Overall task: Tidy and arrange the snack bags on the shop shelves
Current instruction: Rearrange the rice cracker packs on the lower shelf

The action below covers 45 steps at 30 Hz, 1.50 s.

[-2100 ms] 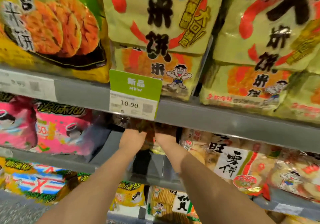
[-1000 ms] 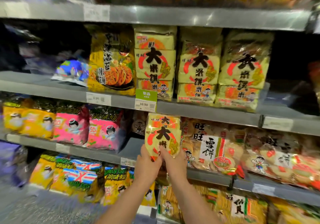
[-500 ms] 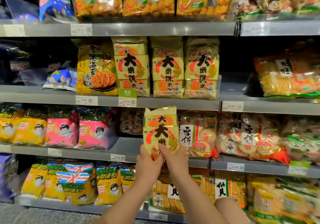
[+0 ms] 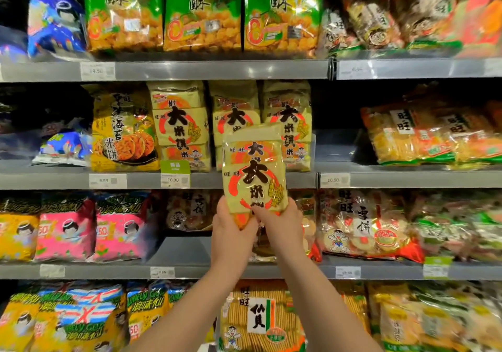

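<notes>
Both hands hold up a pale yellow rice cracker bag (image 4: pixel 254 169) with black characters and a red ring. My left hand (image 4: pixel 231 229) grips its bottom left corner and my right hand (image 4: pixel 279 225) grips its bottom right. The bag stands upright in front of the second shelf (image 4: pixel 244 180), overlapping a row of three matching yellow bags (image 4: pixel 180 126). To the right of that row the shelf shows an open gap (image 4: pixel 336 145).
Green-topped bags (image 4: pixel 202 14) fill the top shelf. A seaweed cracker bag (image 4: pixel 123 131) stands left of the matching row. Pink bags (image 4: pixel 92 229) and clear cracker packs (image 4: pixel 361 229) sit on the third shelf, with a gap (image 4: pixel 184 248) behind my wrists. Orange packs (image 4: pixel 429 134) lie at right.
My hands pulled the yellow bag out from the third shelf and raised it up and rightward to the second shelf's level. The view pulled back from the shelves.
</notes>
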Available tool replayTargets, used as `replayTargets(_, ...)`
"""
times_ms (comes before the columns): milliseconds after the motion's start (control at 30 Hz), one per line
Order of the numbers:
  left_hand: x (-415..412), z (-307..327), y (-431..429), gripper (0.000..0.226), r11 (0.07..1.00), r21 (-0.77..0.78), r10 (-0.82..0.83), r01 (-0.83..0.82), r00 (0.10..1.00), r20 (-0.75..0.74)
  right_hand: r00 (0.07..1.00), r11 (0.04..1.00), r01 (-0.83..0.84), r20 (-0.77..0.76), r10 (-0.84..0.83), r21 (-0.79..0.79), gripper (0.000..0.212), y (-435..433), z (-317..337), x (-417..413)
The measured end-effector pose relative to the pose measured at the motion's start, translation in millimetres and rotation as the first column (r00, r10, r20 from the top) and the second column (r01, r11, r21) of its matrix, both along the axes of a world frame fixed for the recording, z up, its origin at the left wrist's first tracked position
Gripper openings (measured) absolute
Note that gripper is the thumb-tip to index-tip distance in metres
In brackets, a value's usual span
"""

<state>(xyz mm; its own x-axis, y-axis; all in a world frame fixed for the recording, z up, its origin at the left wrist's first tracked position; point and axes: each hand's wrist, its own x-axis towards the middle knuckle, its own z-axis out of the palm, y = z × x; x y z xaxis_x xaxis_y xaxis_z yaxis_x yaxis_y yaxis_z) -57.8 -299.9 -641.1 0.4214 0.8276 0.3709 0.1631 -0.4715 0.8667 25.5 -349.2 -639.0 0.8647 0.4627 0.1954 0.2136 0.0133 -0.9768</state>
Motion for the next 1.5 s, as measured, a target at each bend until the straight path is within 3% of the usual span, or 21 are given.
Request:
replayTargets(367,93,97,53,0.051,0.992,0.115,-0.055,0.048,0.997,0.051,0.948,0.988,0.049,0.304,-0.092,0.144,0.072,25,94,104)
replayTargets(533,130,124,73,0.052,0.984,0.172,-0.061,0.045,0.994,0.088,0.920,0.995,-0.004,0.390,-0.035,0.099,0.073,42,120,144)
replayTargets(1000,158,107,94,0.061,0.973,0.214,-0.056,0.081,0.991,-0.123,0.838,0.992,0.061,0.546,0.011,-0.114,0.090,47,93,181)
replayTargets(1167,161,106,100,0.064,0.972,0.212,-0.068,0.100,0.986,-0.151,0.839,0.989,0.085,0.544,-0.006,-0.120,0.093,55,87,185)
replayTargets(1500,173,105,110,0.050,0.978,0.185,-0.065,0.101,0.980,-0.189,0.840,0.991,0.078,0.543,-0.008,-0.106,0.092,66,83,190)
